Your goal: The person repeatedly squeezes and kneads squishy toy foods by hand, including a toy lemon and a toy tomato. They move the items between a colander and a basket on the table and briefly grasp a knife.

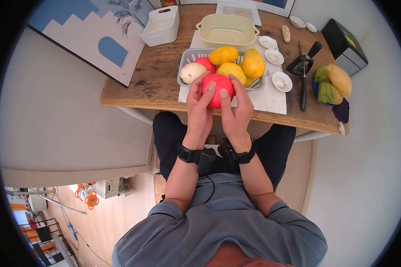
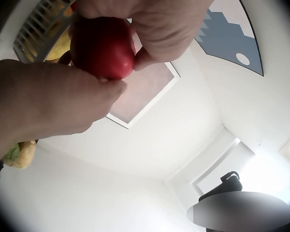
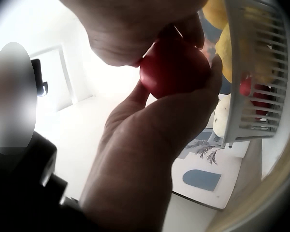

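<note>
Both hands hold a red tomato (image 1: pixel 218 91) up in front of the grey slotted basket (image 1: pixel 181 73). My left hand (image 1: pixel 198 104) grips its left side, and my right hand (image 1: pixel 238 109) grips the right side. The two thumbs lie on the face of the tomato turned to me, with fingers curled around behind it. In the left wrist view the tomato (image 2: pixel 104 50) looks smooth and glossy between the hands. Behind it, the basket holds several yellow fruits (image 1: pixel 224 55), a pale whitish fruit (image 1: pixel 192 72) and another red one (image 1: pixel 206 65).
A cream colander (image 1: pixel 227 30) and a white bin (image 1: pixel 161 27) stand farther back. To the right are small white dishes (image 1: pixel 281 82), a black-handled peeler or knife (image 1: pixel 303 93), a black stand (image 1: pixel 300 65) and a blue bowl of squashes (image 1: pixel 329 89). A framed picture (image 1: pixel 98 44) leans at left.
</note>
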`<state>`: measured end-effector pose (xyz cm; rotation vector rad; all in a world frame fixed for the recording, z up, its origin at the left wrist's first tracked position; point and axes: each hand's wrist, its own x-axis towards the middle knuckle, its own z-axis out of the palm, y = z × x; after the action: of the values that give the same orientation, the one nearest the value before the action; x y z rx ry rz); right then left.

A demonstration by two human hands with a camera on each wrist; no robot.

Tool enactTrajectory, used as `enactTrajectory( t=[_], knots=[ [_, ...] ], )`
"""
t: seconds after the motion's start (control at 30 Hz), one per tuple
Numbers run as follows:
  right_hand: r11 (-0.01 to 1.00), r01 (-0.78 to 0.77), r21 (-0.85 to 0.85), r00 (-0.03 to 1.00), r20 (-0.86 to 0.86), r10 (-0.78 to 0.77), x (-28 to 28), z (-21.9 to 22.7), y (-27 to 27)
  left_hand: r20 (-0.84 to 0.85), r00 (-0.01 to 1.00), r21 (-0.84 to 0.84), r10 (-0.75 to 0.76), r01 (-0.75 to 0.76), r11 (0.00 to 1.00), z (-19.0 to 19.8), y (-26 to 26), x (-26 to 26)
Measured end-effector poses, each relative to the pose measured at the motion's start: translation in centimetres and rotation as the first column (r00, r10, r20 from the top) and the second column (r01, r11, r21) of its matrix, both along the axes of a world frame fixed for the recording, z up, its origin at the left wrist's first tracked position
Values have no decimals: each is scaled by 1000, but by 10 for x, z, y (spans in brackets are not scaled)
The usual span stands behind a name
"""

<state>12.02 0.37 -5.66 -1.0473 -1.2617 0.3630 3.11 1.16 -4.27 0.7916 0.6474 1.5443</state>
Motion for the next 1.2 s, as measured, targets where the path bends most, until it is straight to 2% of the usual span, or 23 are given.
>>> enactTrajectory(
  t=[0.07,0.1,0.2,0.23,0.27,0.3,0.33,0.4,0.47,0.5,0.53,0.57,0.6,0.67,0.73,0.8,0.87,1.0,1.07,1.1,1.13,1.17,1.2],
  knots=[
    [998,8,70,987,157,-18,-2,4,-2,11,1000,2,7,-7,1000,5,-2,0],
    [998,11,69,987,160,-22,-1,3,-3,30,999,6,17,-17,1000,7,-3,1],
    [995,-100,5,994,45,100,0,2,-2,59,998,-13,9,-8,1000,-1,2,-4],
    [971,-237,-41,952,-210,224,-2,6,-6,55,998,-13,10,-9,1000,-1,2,-6],
    [926,-373,-51,836,-452,312,-3,8,-8,131,991,-1,-38,39,999,0,2,-6],
    [927,-372,-53,838,-450,310,-3,6,-8,209,974,14,-86,85,996,1,1,-6],
    [931,-365,-29,854,-409,322,-3,4,-7,213,973,14,-85,84,996,3,0,-6],
    [931,-365,0,865,-370,339,-4,3,-5,348,928,-38,-133,155,987,9,-2,-8],
    [955,-292,-47,936,-219,275,-3,3,-5,384,912,-47,-143,174,984,8,-1,-10],
    [957,-287,-46,938,-217,271,-3,3,-5,426,892,-53,-155,195,979,6,0,-8],
    [982,-190,-12,980,-67,189,-3,2,-5,429,889,-51,-158,198,979,4,0,-7],
    [994,-100,37,992,80,97,-3,3,-4,420,896,-75,-148,197,978,3,1,-6],
    [994,-101,38,992,78,98,-2,3,-3,406,903,-101,-137,193,976,0,2,-7],
    [983,28,180,950,303,-82,1,5,-3,359,927,-98,-112,156,983,-7,6,-8],
    [978,3,210,934,350,-79,0,8,-4,321,943,-91,-89,124,988,-7,5,-6],
    [970,-33,241,915,397,-68,0,7,-4,189,981,-95,-46,65,993,-4,1,-5],
    [980,-98,172,946,323,38,-2,4,-1,203,978,-84,-44,62,994,1,-2,-6],
    [979,-119,167,962,265,72,1,10,-2,210,976,-30,-60,68,997,10,-6,-5],
    [986,-146,77,984,118,136,3,10,-2,226,971,-18,-76,82,996,18,-8,-3],
    [987,-143,77,984,115,134,2,8,-2,245,965,-5,-95,99,995,20,-9,-2],
    [963,-264,61,961,-74,268,0,3,-3,246,964,-5,-98,102,995,18,-8,-2],
    [921,-383,67,885,-259,387,1,0,-4,291,946,-11,-142,152,988,15,-8,-3],
    [920,-386,67,885,-255,390,2,1,-5,335,925,-13,-182,198,980,13,-7,-3]
  ],
)
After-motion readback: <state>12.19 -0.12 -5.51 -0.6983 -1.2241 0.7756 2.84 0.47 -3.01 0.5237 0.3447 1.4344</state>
